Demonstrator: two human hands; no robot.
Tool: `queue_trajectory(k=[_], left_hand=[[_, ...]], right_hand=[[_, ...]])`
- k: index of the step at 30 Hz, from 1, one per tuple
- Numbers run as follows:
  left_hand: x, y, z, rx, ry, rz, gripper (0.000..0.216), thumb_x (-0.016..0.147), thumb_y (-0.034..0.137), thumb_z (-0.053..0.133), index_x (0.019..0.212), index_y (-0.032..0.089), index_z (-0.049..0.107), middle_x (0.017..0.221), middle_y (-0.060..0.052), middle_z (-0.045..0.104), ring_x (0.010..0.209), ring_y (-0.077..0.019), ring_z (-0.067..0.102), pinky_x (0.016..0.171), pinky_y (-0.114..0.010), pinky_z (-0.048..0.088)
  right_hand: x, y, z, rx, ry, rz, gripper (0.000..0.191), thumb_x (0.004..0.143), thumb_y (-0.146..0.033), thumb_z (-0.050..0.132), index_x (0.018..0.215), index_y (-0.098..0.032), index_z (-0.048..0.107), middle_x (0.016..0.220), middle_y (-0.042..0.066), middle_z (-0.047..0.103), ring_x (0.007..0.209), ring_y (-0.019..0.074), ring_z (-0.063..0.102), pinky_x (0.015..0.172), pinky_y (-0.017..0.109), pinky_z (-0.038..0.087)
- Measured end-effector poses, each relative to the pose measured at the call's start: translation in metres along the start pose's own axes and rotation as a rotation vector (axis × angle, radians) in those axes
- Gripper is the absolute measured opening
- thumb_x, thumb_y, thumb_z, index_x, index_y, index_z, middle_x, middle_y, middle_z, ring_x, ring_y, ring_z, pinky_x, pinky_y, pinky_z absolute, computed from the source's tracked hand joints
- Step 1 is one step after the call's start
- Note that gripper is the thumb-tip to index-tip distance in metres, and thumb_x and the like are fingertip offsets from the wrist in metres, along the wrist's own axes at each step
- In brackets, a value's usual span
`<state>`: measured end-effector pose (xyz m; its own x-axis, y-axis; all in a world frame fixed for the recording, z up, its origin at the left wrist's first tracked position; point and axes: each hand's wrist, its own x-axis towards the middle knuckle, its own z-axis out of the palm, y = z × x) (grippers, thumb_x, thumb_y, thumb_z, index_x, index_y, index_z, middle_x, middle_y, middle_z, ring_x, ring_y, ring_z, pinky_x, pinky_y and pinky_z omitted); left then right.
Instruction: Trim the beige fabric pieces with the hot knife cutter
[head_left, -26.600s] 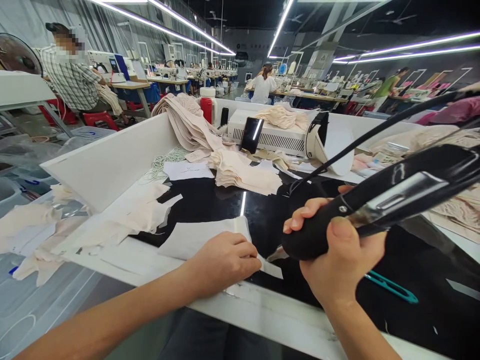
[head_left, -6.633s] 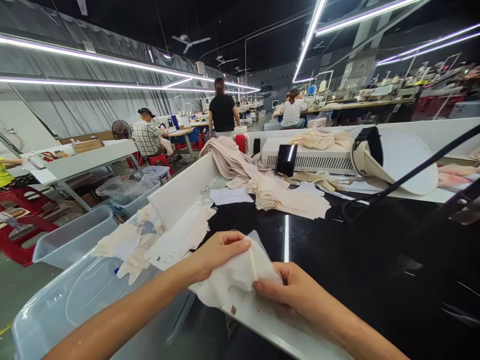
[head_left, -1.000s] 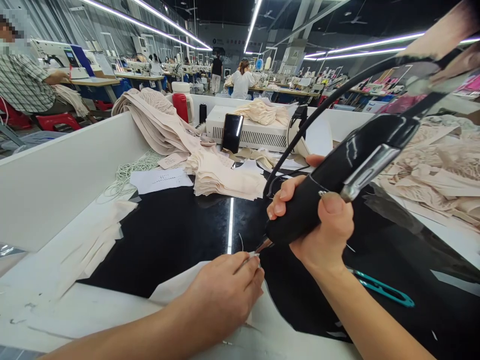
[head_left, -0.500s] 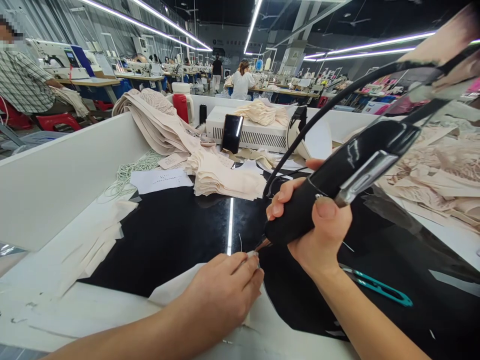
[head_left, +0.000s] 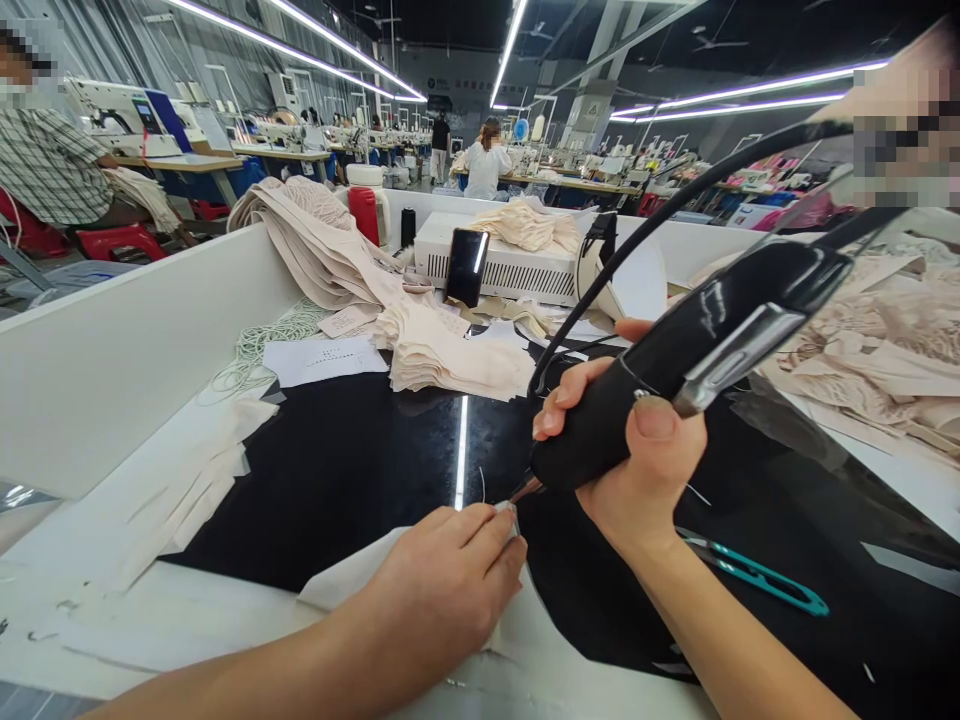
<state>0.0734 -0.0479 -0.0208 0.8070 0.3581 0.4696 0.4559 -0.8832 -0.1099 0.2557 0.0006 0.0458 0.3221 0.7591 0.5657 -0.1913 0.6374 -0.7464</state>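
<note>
My right hand [head_left: 652, 460] is wrapped round a black corded hand tool [head_left: 720, 310] with a long silver lever on its side. My thumb lies by the lever's lower end. The tool tilts down to the left, and its narrow copper-coloured tip meets the edge of a pale fabric piece [head_left: 352, 575]. Closed on that edge, my left hand [head_left: 450, 570] pinches it right beside the tip. The fabric inside my fingers is mostly hidden. A thin thread [head_left: 482, 484] stands up near the tip. Teal thread snips [head_left: 757, 575] lie right of my right wrist.
Stacked beige fabric pieces [head_left: 450, 350] lie ahead on the black tabletop [head_left: 337, 450]. Behind them are a phone [head_left: 466, 267] and a white vented box [head_left: 525, 272]. More fabric [head_left: 885, 340] is heaped at right. A white side panel [head_left: 135, 370] borders the left; a person [head_left: 52, 160] sits beyond.
Both hands and the tool keep nearly the same position. The whole view has shifted very slightly.
</note>
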Motion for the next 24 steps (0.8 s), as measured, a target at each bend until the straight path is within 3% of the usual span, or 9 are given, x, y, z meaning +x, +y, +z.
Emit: queue_trajectory(k=[14, 24], left_hand=[[-0.0019, -0.0013, 0.0062, -0.016, 0.027, 0.002, 0.023, 0.114, 0.013, 0.055, 0.128, 0.010, 0.072, 0.134, -0.012, 0.079, 0.117, -0.0224, 0.077, 0.088, -0.034, 0.065], [0.0009, 0.0000, 0.0052, 0.019, 0.088, 0.005, 0.034, 0.118, 0.012, 0.043, 0.118, 0.010, 0.077, 0.121, -0.009, 0.083, 0.112, -0.0203, 0.079, 0.088, -0.031, 0.065]], right_hand=[[0.0015, 0.0029, 0.0013, 0.027, 0.025, -0.022, 0.043, 0.081, -0.056, 0.090, 0.107, -0.029, 0.068, 0.072, -0.006, 0.067, 0.050, 0.0146, 0.058, 0.047, 0.028, 0.052], [0.0061, -0.0055, 0.0040, 0.054, 0.073, -0.017, 0.051, 0.079, -0.051, 0.091, 0.118, -0.030, 0.068, 0.070, -0.006, 0.069, 0.048, 0.0158, 0.058, 0.044, 0.027, 0.050]])
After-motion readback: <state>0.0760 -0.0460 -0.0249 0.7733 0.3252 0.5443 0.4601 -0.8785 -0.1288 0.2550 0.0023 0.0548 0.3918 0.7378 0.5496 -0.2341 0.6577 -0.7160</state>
